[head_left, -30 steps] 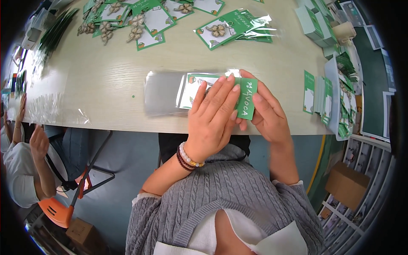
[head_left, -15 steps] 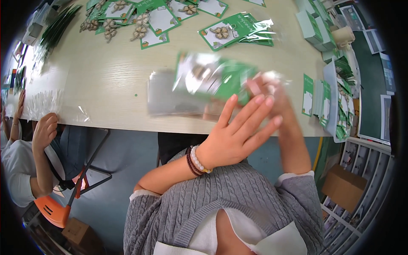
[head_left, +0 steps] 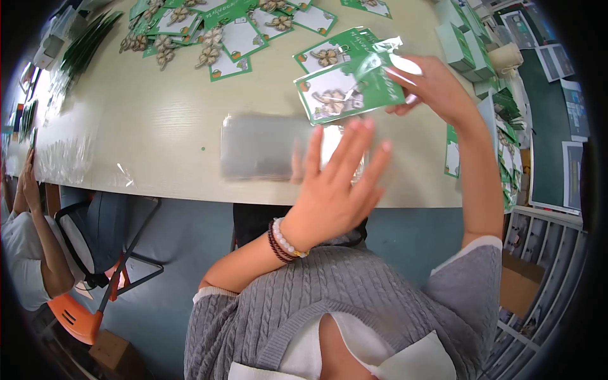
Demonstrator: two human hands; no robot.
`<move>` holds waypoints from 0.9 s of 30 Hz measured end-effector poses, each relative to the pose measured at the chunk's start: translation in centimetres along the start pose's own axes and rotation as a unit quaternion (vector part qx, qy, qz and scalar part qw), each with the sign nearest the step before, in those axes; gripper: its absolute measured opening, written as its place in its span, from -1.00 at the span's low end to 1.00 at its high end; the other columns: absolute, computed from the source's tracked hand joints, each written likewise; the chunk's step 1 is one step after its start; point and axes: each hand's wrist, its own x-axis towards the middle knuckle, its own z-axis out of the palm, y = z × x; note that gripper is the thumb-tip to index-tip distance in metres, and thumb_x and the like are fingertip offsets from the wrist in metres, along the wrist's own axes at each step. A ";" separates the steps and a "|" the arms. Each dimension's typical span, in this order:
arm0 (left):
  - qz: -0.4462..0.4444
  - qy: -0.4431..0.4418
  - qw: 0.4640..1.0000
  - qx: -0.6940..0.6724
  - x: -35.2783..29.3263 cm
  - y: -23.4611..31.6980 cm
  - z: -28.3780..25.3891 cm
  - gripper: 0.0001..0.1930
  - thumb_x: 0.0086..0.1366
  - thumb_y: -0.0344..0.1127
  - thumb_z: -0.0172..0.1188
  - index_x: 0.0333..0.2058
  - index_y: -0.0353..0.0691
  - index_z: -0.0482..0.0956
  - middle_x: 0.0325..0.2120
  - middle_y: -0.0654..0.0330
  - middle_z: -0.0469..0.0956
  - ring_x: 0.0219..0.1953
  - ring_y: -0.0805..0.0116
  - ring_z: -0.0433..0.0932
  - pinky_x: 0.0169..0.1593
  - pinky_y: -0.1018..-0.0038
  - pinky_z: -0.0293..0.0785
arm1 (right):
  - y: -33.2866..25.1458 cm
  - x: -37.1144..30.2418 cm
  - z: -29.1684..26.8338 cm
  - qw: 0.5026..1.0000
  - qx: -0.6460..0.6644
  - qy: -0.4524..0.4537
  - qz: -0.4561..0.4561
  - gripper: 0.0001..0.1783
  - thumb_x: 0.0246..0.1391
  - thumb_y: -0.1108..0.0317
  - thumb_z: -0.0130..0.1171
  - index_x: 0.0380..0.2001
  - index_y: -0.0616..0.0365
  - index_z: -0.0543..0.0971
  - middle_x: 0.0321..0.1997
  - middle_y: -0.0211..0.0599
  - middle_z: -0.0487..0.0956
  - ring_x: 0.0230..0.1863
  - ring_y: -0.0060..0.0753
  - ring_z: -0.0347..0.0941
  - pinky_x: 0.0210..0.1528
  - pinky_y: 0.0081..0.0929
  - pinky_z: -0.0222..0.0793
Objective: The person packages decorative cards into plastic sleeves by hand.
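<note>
Head view: a bagged green card with a clover-shaped ornament on it is being held up above the pale table by the right hand. The card is being pinched at its right edge, fingers closed on the clear sleeve. The left hand is being held open, fingers spread and released, nothing gripped, just under the raised card and over a stack of clear sleeves lying flat near the table's front edge.

More green cards with ornaments are being kept spread at the far side of the table, and another bagged card is lying just behind the held one. Green card stacks are being kept at the right edge. Another person's arm is being seen at far left, well apart.

Risks, as judged: the card is being held by one edge only, so it could be tilted and slid out of the slick sleeve. The sleeve stack could be nudged toward the table edge by the open left palm.
</note>
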 end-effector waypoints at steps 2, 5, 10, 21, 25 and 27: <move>-0.050 -0.011 0.998 0.033 1.2 -1.0 0.1 -0.25 0.13 -0.14 0.25 0.25 -0.25 0.17 0.29 -0.13 0.07 0.33 -0.04 0.08 0.30 -0.09 -0.09 | -0.3 2.1 -0.3 0.999 -0.003 -0.035 -0.006 -0.60 0.23 0.09 0.05 -0.23 0.29 0.51 -0.44 -0.34 0.56 -0.48 -0.50 0.56 -0.42 -0.63 0.52; -0.125 -0.062 0.981 0.132 2.6 -3.7 0.9 -0.27 0.27 0.00 0.09 0.25 -0.35 0.11 0.28 -0.20 0.01 0.32 -0.12 0.04 0.28 0.00 0.01 | -0.2 5.0 -0.8 0.996 -0.011 -0.083 -0.005 -0.59 0.22 0.05 0.04 -0.21 0.25 0.52 -0.41 -0.30 0.58 -0.54 -0.53 0.54 -0.50 -0.64 0.47; -0.154 -0.086 0.974 0.143 2.4 -5.7 1.7 -0.28 0.27 -0.01 0.09 0.25 -0.36 0.12 0.26 -0.23 0.04 0.31 -0.12 0.06 0.28 0.08 0.06 | 2.4 10.3 -6.8 0.968 -0.184 0.118 -0.121 -0.57 0.12 -0.03 0.11 -0.29 0.17 0.59 -0.44 -0.32 0.56 -0.46 -0.51 0.45 -0.39 -0.54 0.37; -0.169 -0.099 0.964 0.179 7.8 -10.2 0.2 -0.15 0.06 -0.16 0.30 0.27 -0.27 0.06 0.08 -0.19 0.30 0.14 -0.12 0.29 0.18 0.18 0.25 | 3.9 12.4 -8.4 0.961 -0.257 0.093 -0.035 -0.64 0.00 0.02 0.27 -0.46 0.11 0.52 -0.49 -0.49 0.46 -0.44 -0.60 0.29 -0.37 -0.58 0.21; -0.226 -0.109 0.965 0.070 8.2 -10.6 -0.7 -0.10 0.01 -0.34 0.33 0.29 -0.24 0.02 -0.01 -0.13 0.34 0.05 -0.10 0.35 0.11 0.18 0.32 | 0.7 9.4 -8.5 0.971 -0.185 0.091 -0.118 -0.68 0.11 0.04 0.16 -0.39 0.08 0.50 -0.42 -0.51 0.51 -0.41 -0.66 0.36 -0.35 -0.67 0.29; -0.184 -0.045 0.981 0.029 7.6 -11.2 -1.3 -0.09 -0.01 -0.35 0.33 0.29 -0.23 0.01 0.00 -0.14 0.32 0.01 -0.11 0.36 0.08 0.19 0.34 | -1.5 7.3 -7.0 0.978 -0.088 0.126 -0.142 -0.74 0.17 0.17 0.09 -0.31 0.16 0.46 -0.45 -0.44 0.52 -0.45 -0.63 0.43 -0.39 -0.64 0.37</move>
